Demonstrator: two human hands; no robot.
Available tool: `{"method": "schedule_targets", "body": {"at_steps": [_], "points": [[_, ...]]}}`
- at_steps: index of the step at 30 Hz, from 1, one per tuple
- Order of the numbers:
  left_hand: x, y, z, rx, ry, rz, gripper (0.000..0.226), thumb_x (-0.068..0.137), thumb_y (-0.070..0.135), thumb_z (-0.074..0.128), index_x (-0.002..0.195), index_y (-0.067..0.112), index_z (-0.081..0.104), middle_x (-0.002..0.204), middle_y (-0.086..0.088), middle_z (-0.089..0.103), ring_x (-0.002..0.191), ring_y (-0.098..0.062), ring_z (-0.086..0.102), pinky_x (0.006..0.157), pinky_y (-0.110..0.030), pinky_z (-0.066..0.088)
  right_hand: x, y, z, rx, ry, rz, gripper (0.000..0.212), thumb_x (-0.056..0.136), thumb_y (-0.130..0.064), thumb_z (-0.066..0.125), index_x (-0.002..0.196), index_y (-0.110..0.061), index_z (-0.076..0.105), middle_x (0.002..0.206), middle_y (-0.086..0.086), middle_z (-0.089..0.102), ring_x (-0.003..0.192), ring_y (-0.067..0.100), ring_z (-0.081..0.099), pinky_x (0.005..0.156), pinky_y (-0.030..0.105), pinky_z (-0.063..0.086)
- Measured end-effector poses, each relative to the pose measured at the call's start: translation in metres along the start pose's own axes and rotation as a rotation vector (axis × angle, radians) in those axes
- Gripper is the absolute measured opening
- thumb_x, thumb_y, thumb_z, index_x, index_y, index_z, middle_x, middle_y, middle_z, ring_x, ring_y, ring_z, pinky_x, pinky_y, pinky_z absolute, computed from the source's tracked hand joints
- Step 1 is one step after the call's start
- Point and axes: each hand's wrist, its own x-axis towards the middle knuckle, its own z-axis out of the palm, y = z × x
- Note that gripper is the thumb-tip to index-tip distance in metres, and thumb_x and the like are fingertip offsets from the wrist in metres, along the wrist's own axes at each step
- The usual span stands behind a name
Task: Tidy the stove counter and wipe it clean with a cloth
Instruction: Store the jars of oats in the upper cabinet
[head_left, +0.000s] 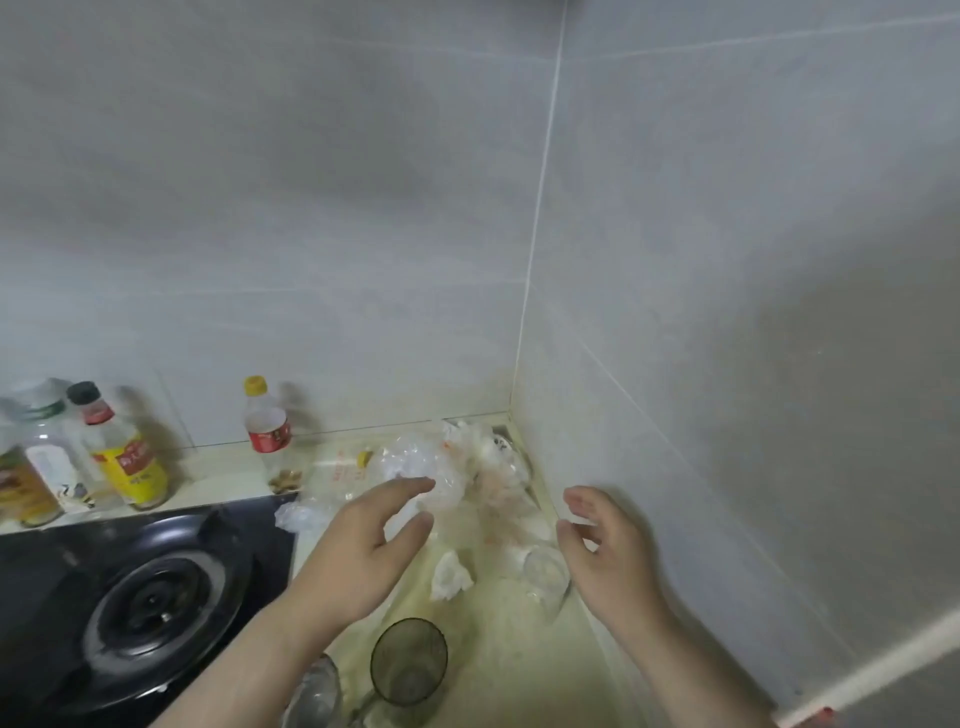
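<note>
Left forearm and right forearm bare, both angled toward the back right corner of the counter. Left hand palm down, thumb and forefinger spread in a C, gripping nothing. Right hand near the counter's right edge, palm facing left, fingers loosely curled, empty.

Well left of my left hand I see a black glass hob with one round burner. Behind it, along the back wall, stand four bottles. At the frame edge is an amber bottle, then a clear bottle and a black-capped bottle with a yellow label. Nearest the grip is a yellow-capped bottle with a red label. Grey tiled walls meet in a corner beyond the grip
</note>
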Motion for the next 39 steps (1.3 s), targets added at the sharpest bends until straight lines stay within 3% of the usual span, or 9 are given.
{"method": "schedule_targets", "body": {"at_steps": [5, 9, 14, 20, 24, 28, 34, 36, 39], "points": [[-0.008, -0.033, 0.026, 0.032, -0.056, -0.104, 0.027, 0.095, 0.035, 0.055, 0.111, 0.055, 0.048, 0.125, 0.031, 0.048, 0.104, 0.011, 0.052, 0.084, -0.002, 0.035, 0.002, 0.059, 0.016, -0.121, -0.057, 0.113, 0.031, 0.085, -0.011, 0.068, 0.115, -0.017, 0.066, 0.110, -0.008, 0.065, 0.101, 0.013, 0.065, 0.092, 0.037, 0.054], [-0.012, -0.057, 0.043, 0.112, -0.132, -0.149, 0.034, 0.095, 0.037, 0.054, 0.129, 0.040, 0.053, 0.130, 0.027, 0.047, 0.108, 0.007, 0.047, 0.088, -0.010, 0.036, 0.001, 0.094, 0.030, -0.271, -0.110, 0.152, 0.040, 0.083, -0.017, 0.070, 0.122, -0.014, 0.065, 0.116, -0.001, 0.068, 0.099, 0.016, 0.066, 0.092, 0.041, 0.054], [-0.019, -0.082, 0.058, 0.128, -0.175, -0.204, 0.036, 0.096, 0.035, 0.053, 0.132, 0.032, 0.054, 0.127, 0.026, 0.046, 0.116, 0.006, 0.042, 0.090, -0.003, 0.029, 0.007, 0.121, 0.045, -0.362, -0.128, 0.175, 0.057, 0.072, -0.040, 0.066, 0.125, -0.019, 0.060, 0.126, 0.001, 0.060, 0.116, 0.020, 0.057, 0.100, 0.040, 0.048], [-0.022, -0.103, 0.067, 0.164, -0.212, -0.221, 0.038, 0.095, 0.029, 0.057, 0.132, 0.025, 0.056, 0.132, 0.018, 0.051, 0.120, 0.003, 0.044, 0.085, 0.009, 0.021, 0.012, 0.132, 0.059, -0.260, -0.121, 0.176, 0.052, 0.065, -0.028, 0.077, 0.112, -0.032, 0.056, 0.107, -0.006, 0.063, 0.098, 0.013, 0.063, 0.087, 0.040, 0.054], [-0.025, -0.110, 0.063, 0.314, -0.292, -0.142, 0.044, 0.094, 0.035, 0.054, 0.137, 0.026, 0.051, 0.139, 0.012, 0.052, 0.129, -0.007, 0.045, 0.099, -0.005, 0.024, 0.007, 0.125, 0.060, -0.246, -0.099, 0.150, 0.048, 0.065, -0.031, 0.076, 0.109, -0.031, 0.058, 0.104, -0.009, 0.064, 0.095, 0.013, 0.063, 0.083, 0.039, 0.055], [-0.023, -0.102, 0.050, 0.429, -0.281, -0.034, 0.042, 0.093, 0.037, 0.052, 0.133, 0.025, 0.056, 0.135, 0.011, 0.056, 0.125, -0.010, 0.050, 0.097, -0.008, 0.026, 0.001, 0.103, 0.056, -0.196, -0.109, 0.142, 0.039, 0.068, -0.029, 0.075, 0.104, -0.036, 0.061, 0.097, -0.013, 0.066, 0.087, 0.006, 0.065, 0.075, 0.040, 0.057], [-0.008, -0.075, 0.021, 0.516, -0.211, 0.081, 0.044, 0.089, 0.039, 0.048, 0.126, 0.021, 0.063, 0.129, 0.004, 0.063, 0.118, -0.017, 0.059, 0.098, -0.018, 0.033, -0.002, 0.045, 0.044, -0.007, -0.142, 0.167, 0.088, 0.063, -0.047, 0.073, 0.142, -0.039, 0.036, 0.132, -0.013, 0.056, 0.117, 0.008, 0.058, 0.097, 0.041, 0.053], [-0.001, -0.058, 0.006, 0.528, -0.160, 0.131, 0.049, 0.087, 0.044, 0.041, 0.123, 0.021, 0.065, 0.126, 0.004, 0.065, 0.114, -0.017, 0.062, 0.096, -0.021, 0.037, 0.003, 0.015, 0.035, 0.070, -0.120, 0.105, 0.078, 0.061, -0.045, 0.076, 0.131, -0.054, 0.040, 0.127, -0.017, 0.059, 0.114, 0.003, 0.060, 0.096, 0.037, 0.054], [0.017, -0.022, -0.023, 0.520, -0.041, 0.219, 0.051, 0.087, 0.045, 0.040, 0.123, 0.020, 0.065, 0.124, 0.005, 0.065, 0.115, -0.016, 0.061, 0.095, -0.022, 0.040, 0.014, -0.036, 0.017, 0.126, -0.103, -0.051, 0.067, 0.072, -0.021, 0.081, 0.101, -0.072, 0.048, 0.108, -0.029, 0.065, 0.103, -0.005, 0.063, 0.089, 0.028, 0.053]]}}
